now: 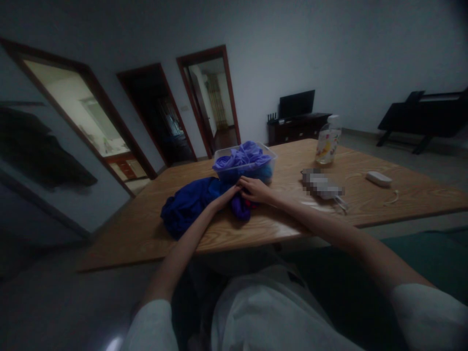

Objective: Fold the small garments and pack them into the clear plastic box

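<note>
My left hand point(231, 193) and my right hand point(255, 190) meet at the front of a clear plastic box point(275, 158). The fingers of my right hand are bent and closed over a bunched purple cloth point(241, 210), which has a bit of red beside it. My left hand is closed at the same bundle, its fingertips partly hidden by the right hand. A dark blue cloth point(188, 207) lies crumpled on the table to the left, under my left forearm. Lavender cloth point(243, 155) is heaped above the box's rim, with blue cloth below it.
The wooden table point(126, 239) carries a pump bottle point(328, 141) at the back right. In front of it lies a blurred-out object point(321, 184) with a strap. Farther right are a small white case point(379, 179) and a thin pale cord point(392, 199).
</note>
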Available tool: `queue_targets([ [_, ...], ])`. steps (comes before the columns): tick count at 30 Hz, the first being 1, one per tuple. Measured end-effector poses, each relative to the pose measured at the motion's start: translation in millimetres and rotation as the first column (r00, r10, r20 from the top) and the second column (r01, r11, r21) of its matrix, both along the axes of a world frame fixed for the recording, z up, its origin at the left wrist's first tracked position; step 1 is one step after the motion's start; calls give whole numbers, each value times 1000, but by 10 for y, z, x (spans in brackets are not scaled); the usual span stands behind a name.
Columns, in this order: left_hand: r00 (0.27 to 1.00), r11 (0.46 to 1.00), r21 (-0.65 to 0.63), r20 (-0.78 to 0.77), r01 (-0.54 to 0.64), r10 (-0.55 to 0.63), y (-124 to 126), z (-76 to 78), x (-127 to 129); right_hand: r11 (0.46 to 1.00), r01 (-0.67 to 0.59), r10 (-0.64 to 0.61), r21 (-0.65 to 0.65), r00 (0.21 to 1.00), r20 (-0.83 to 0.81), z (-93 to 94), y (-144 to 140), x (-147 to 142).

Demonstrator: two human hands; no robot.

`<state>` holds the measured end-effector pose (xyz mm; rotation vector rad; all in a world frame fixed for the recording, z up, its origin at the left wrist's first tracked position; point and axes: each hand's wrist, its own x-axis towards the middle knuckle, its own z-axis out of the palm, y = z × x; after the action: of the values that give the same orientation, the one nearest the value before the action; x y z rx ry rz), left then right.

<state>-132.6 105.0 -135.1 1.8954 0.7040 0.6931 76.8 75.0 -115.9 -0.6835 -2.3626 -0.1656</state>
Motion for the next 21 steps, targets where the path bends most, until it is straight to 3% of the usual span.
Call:
queue_targets([
  [21, 1000, 998, -61, 5, -25, 25, 24, -11, -19, 1000, 9, -9, 8, 1000, 5, -2, -8, -3],
])
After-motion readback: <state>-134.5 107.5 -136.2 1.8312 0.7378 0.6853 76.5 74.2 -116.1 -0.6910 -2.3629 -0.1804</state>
